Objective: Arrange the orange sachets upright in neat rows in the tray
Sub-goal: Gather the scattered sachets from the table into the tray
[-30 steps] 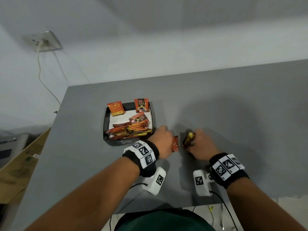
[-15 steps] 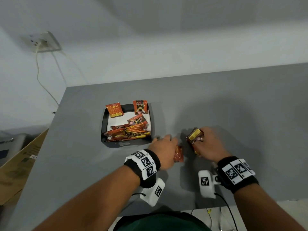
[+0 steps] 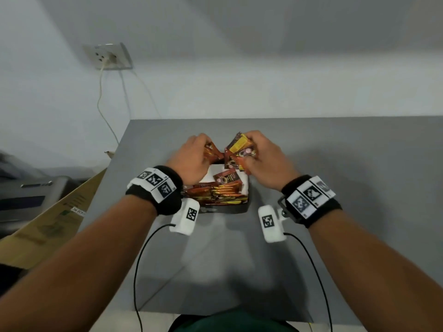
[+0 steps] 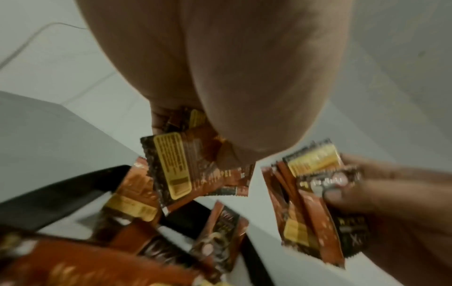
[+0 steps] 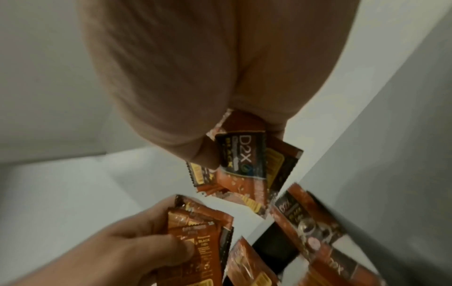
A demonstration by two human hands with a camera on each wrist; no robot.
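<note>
The black tray (image 3: 225, 208) with a white liner stands mid-table and holds several orange sachets (image 3: 215, 193) lying flat at its near end, with one (image 3: 226, 179) leaning above them. Over the tray's far end my left hand (image 3: 206, 149) grips a few sachets (image 4: 176, 162). Close to its right my right hand (image 3: 247, 155) grips a thicker bunch of sachets (image 3: 239, 146), with a D2X label (image 5: 242, 160) facing the right wrist view. The two bunches nearly touch. My hands hide the tray's far end.
The grey table (image 3: 347, 168) ends just left of the tray. Beyond that edge a cardboard box (image 3: 48, 226) leans below. A wall socket (image 3: 107, 56) with a hanging cable is at the back left. Camera cables trail off the near edge.
Both hands have left the table to the right of the tray and moved over its far end, each carrying sachets picked up there.
</note>
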